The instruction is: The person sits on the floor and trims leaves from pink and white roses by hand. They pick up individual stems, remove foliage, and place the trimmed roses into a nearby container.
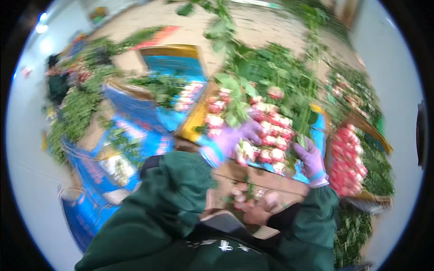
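Note:
My left hand (239, 137), in a purple glove, reaches over the left side of a cardboard box and touches pink-and-white rose heads or the leafy stems there; blur hides its fingertips. My right hand (309, 157), gloved alike, is closed around green rose stems (307, 118) at the box's right side. Between the hands, rows of pink-and-white roses (275, 135) lie in the box over blue lining, with their leaves (271, 64) spreading away from me. Below the box wall (264, 176), loose pink petals or heads (240, 196) lie on a brown surface.
Left are an open blue-lined box (173, 64) with roses and blue printed cartons (132, 105). A bundle of deep pink roses (347, 162) stands at right. Greenery (79, 108) lies far left, near another person (57, 84). A bare hand (259, 211) shows near my body.

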The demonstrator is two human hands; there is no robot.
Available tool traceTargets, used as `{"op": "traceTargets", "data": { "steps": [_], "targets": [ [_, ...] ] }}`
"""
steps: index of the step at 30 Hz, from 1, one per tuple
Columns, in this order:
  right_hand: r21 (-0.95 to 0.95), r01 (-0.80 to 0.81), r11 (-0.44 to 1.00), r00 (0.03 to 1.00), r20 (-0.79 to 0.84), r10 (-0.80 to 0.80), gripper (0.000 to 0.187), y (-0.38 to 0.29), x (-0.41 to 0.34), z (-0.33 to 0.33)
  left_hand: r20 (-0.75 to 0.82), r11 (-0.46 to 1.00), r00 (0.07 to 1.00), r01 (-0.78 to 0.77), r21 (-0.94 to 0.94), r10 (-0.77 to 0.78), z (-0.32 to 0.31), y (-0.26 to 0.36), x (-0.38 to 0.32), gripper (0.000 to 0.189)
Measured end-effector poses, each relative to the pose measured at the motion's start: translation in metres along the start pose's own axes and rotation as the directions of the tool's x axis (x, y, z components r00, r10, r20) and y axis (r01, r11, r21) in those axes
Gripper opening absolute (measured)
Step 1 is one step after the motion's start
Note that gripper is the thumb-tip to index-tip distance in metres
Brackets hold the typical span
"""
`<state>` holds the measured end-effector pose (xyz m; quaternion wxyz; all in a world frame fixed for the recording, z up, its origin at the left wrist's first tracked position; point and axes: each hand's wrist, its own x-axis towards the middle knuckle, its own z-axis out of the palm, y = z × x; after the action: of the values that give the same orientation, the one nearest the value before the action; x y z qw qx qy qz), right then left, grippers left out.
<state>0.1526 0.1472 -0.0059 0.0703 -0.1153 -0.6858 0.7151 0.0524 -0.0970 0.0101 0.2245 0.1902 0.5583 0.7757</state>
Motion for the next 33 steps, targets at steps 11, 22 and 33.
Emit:
{"op": "traceTargets", "data": {
  "steps": [11, 22, 33],
  "targets": [
    [-0.396, -0.274, 0.877, 0.956, -0.011, 0.294, 0.023, 0.068, 0.008, -0.009, -0.466, 0.984, 0.873, -0.079, 0.160, 0.146, -0.055, 0.055, -0.044, 0.029],
    [-0.981, 0.105, 0.164, 0.872, 0.170, 0.459, 0.031, 0.154, -0.041, 0.018, -0.617, 0.862, 0.615, -0.241, 0.445, 0.491, -0.132, 0.089, -0.053, 0.030],
    [-0.997, 0.076, -0.003, 0.914, 0.068, 0.399, 0.021, 0.248, -0.044, 0.002, -0.544, 0.824, 0.647, -0.254, 0.506, 0.534, -0.129, 0.097, -0.056, 0.027]
  ]
}}
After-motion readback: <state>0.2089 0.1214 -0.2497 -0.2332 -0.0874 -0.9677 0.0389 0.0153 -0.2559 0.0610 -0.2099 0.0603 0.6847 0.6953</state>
